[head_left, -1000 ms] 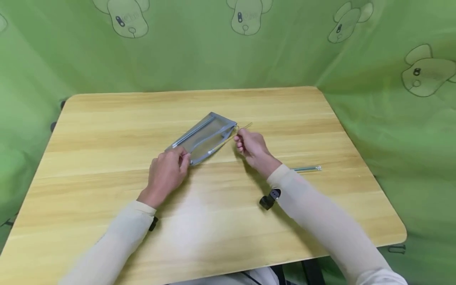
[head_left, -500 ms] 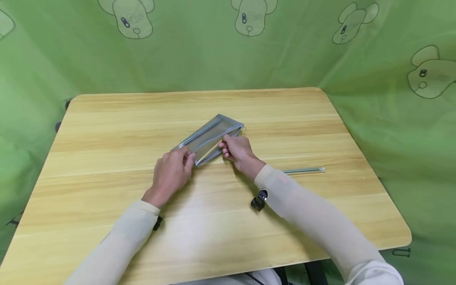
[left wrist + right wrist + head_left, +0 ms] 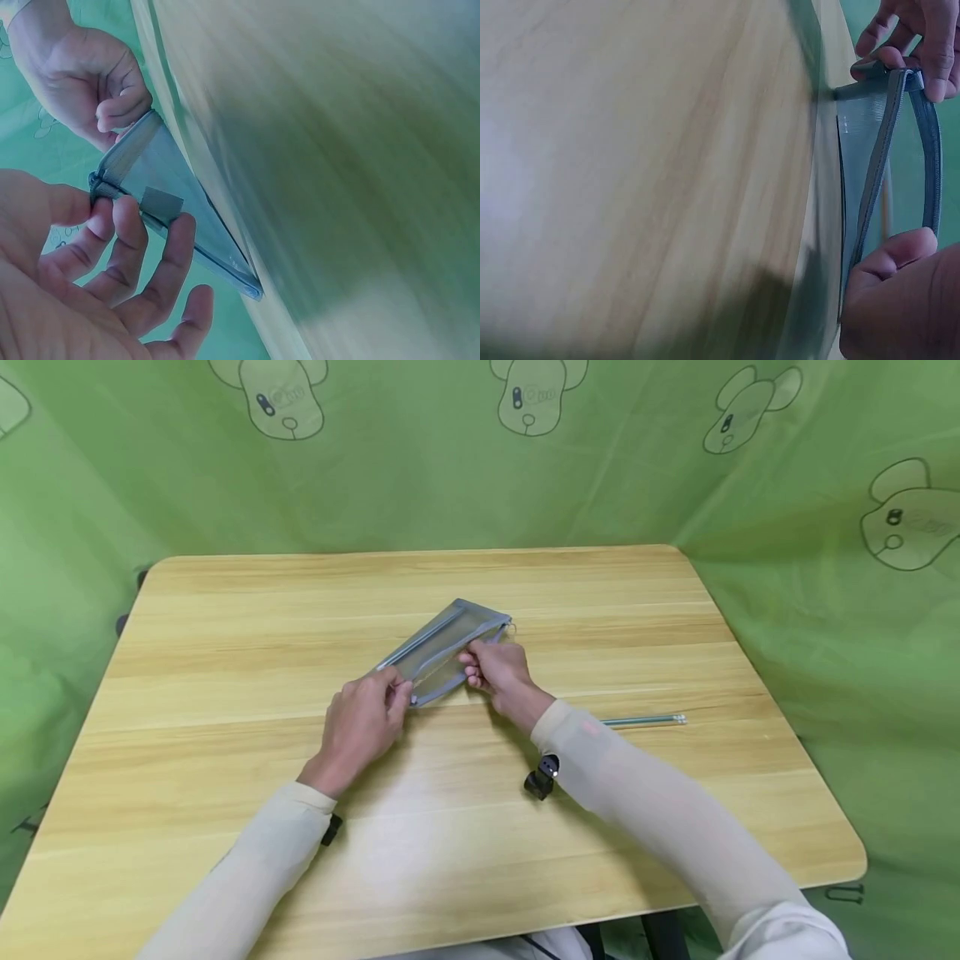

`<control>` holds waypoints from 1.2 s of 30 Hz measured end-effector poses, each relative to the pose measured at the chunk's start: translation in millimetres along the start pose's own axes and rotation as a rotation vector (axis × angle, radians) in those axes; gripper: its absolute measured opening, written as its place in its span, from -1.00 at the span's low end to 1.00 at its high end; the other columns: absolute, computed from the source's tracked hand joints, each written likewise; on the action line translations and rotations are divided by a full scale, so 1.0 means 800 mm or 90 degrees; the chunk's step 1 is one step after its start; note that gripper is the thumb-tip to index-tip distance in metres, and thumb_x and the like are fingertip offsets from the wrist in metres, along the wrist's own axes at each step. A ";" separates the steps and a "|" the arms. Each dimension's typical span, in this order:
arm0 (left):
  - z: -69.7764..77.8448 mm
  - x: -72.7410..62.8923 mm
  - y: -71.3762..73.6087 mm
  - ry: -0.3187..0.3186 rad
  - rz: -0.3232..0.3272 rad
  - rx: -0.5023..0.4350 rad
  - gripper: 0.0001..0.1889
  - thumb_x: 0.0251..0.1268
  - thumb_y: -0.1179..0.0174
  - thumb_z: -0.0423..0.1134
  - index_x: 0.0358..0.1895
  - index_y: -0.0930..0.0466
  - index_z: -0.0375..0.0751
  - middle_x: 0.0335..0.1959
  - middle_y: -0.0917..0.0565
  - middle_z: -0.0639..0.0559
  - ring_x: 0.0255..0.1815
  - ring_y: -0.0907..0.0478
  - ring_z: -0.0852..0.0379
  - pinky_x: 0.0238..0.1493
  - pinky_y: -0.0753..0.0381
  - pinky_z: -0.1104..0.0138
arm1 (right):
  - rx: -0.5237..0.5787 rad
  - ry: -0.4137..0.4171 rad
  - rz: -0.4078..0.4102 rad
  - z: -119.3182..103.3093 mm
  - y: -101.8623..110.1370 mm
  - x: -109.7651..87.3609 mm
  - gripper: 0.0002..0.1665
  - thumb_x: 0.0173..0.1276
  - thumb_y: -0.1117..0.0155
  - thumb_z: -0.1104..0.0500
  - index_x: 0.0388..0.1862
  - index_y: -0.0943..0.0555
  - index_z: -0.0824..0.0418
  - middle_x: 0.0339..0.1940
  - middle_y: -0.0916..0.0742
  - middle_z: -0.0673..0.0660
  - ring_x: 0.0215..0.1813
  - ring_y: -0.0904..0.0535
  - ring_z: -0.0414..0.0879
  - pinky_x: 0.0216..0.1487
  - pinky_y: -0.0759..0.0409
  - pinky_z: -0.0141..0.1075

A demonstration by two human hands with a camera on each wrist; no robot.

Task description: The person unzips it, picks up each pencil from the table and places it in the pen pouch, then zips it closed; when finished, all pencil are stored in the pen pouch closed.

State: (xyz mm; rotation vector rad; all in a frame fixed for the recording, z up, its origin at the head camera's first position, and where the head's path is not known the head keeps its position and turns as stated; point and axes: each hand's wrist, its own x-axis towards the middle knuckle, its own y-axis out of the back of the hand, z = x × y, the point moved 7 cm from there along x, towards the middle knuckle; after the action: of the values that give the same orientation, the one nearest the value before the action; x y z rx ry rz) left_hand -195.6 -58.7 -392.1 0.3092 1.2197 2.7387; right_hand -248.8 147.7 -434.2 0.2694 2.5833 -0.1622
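A grey see-through zip pouch (image 3: 480, 613) lies slanted on the table, its long mouth spread apart. My left hand (image 3: 358, 720) pinches the pouch's near corner between thumb and fingers; a small tab (image 3: 162, 204) shows beside those fingers in the left wrist view. Right at the mouth, my right hand (image 3: 501, 677) has curled fingers pinching a yellow pencil (image 3: 886, 206), most of which is inside the pouch or hidden by the hand. Along the far side of the pouch, a dark pencil-like stick (image 3: 420, 639) shows through the material.
Green pencils (image 3: 645, 721) lie on the wooden table (image 3: 465, 843), partly hidden behind my right forearm. A ring-shaped zip pull (image 3: 512, 629) hangs at the pouch's right end. A green curtain (image 3: 405, 485) surrounds the table on its far side and flanks.
My right hand has moved left and down to the pouch's mouth, and the yellow pencil has slid from outside to inside it. My left hand keeps its pinch on the corner.
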 end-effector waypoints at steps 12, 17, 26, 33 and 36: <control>-0.007 -0.001 0.000 0.003 -0.002 -0.019 -0.75 0.67 -0.17 -0.13 -0.19 -0.71 -0.20 -0.47 -0.68 -0.05 -0.60 -0.44 0.11 -0.59 -0.42 0.30 | -0.286 0.134 -0.026 -0.026 0.095 -0.054 -0.62 0.72 -0.09 0.16 0.29 -0.62 0.37 -0.07 -0.73 0.21 -0.24 -0.61 -0.16 -0.16 -0.68 -0.41; -0.008 0.001 0.003 -0.007 0.001 -0.025 -0.75 0.66 -0.17 -0.15 -0.19 -0.71 -0.22 -0.46 -0.69 -0.07 -0.60 -0.44 0.11 -0.59 -0.42 0.32 | -0.607 0.373 0.005 -0.053 0.164 -0.096 -0.62 0.72 -0.12 0.12 0.26 -0.66 0.34 0.03 -0.77 0.35 -0.01 -0.72 0.13 0.02 -0.77 -0.08; -0.013 0.001 0.012 -0.012 0.013 -0.025 -0.76 0.66 -0.17 -0.18 -0.18 -0.71 -0.26 -0.40 -0.72 -0.10 -0.53 -0.50 0.07 -0.50 -0.46 0.30 | -1.026 0.697 0.025 -0.001 0.228 -0.143 -0.47 0.41 -0.47 0.21 0.31 -0.64 0.32 0.05 -0.68 0.39 0.04 -0.61 0.34 0.02 -0.59 0.19; -0.012 0.002 0.011 -0.012 0.007 -0.028 -0.75 0.67 -0.16 -0.18 -0.17 -0.72 -0.25 -0.37 -0.74 -0.11 -0.50 -0.55 0.05 -0.47 -0.48 0.28 | -1.033 0.687 0.043 0.022 0.247 -0.142 -0.44 0.43 -0.42 0.22 0.39 -0.63 0.27 0.13 -0.65 0.37 0.10 -0.58 0.33 0.03 -0.55 0.19; -0.012 0.002 0.008 -0.011 0.002 -0.028 -0.75 0.67 -0.15 -0.17 -0.17 -0.72 -0.24 -0.37 -0.76 -0.10 -0.47 -0.58 0.04 -0.45 -0.50 0.27 | -1.014 0.695 0.045 0.024 0.251 -0.145 -0.50 0.41 -0.43 0.25 0.32 -0.67 0.28 0.12 -0.66 0.37 0.11 -0.58 0.32 0.10 -0.54 0.20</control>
State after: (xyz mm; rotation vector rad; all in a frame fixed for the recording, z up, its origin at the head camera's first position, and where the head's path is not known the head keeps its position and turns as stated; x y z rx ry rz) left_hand -200.0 -69.7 -393.1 0.3292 1.1549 2.7549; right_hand -97.6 321.1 -402.4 -0.2478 2.6015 2.4666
